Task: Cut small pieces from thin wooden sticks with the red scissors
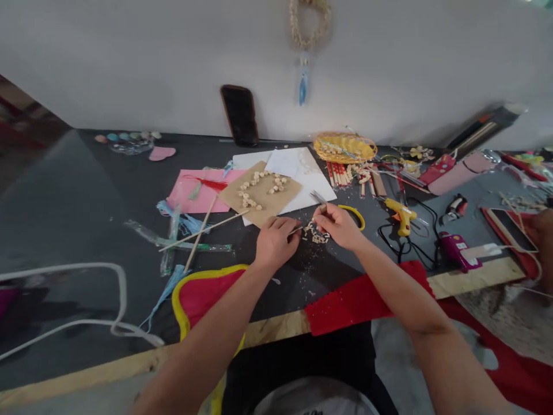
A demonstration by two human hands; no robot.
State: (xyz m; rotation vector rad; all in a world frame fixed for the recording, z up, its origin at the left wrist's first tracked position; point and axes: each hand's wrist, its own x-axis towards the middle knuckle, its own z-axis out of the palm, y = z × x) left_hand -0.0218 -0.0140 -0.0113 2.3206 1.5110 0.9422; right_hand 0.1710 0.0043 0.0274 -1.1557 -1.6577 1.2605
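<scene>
My left hand (277, 243) is closed at the table, fingers curled round a thin, shiny sliver too small to name. Just to its right, my right hand (339, 226) pinches something tiny between thumb and fingertips. Between and below both hands lies a pile of small pale cut pieces (318, 236), with crumbs scattered toward me. Scissors (318, 197) with a yellow handle (355, 213) lie beside my right hand, partly hidden by it. Beyond the hands, clusters of pale beads or chunks (250, 199) form a curve on a brown paper square (276, 212).
White sheets (322, 181) and pink paper (185, 190) lie behind. A phone (240, 115) leans on the wall. At right are a yellow basket (344, 147), glue gun (401, 216) and cables. Crossed sticks (201, 236) lie left; red cloth (349, 302) covers the front edge.
</scene>
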